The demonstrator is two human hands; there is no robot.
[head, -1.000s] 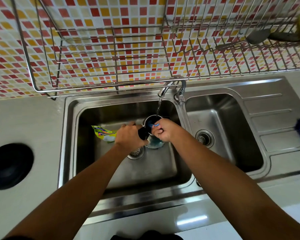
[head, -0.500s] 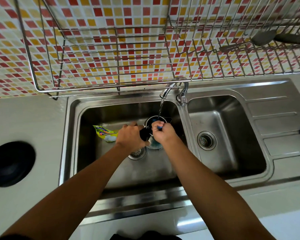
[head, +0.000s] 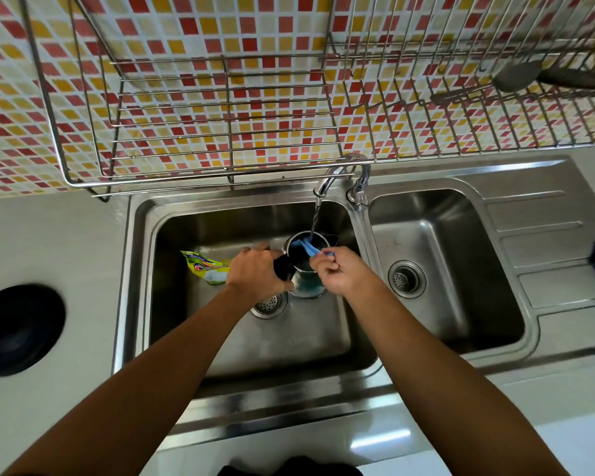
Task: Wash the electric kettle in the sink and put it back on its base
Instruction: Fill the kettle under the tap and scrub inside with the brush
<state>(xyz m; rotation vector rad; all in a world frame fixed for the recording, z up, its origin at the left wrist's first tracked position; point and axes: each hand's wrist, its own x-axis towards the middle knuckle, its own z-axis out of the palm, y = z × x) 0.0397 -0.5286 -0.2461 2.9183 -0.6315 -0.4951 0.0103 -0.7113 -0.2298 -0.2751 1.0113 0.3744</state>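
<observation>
Now, kettle (head: 305, 269): upright in the left basin of the sink (head: 323, 341), mouth open to the camera, right between both hands.
Tap (head: 327, 182): at 12 o'clock from the kettle, water running straight down into its mouth.
Left hand (head: 256, 274): at the kettle's 9 o'clock, fingers clenched round the black handle.
Right hand (head: 342, 274): at the kettle's 3 o'clock, touching the rim, fingers pinched on a blue cloth (head: 308, 248) that dips into the mouth under the stream.
Packet (head: 205, 266): yellow-green, lying on the basin floor at 9 o'clock from the left hand, just beside it.
Drain (head: 268, 305): at 6 o'clock from the left hand, partly covered by the wrist.
Base (head: 18, 329): dark round disc on the counter, well apart at 8 o'clock from the sink.
</observation>
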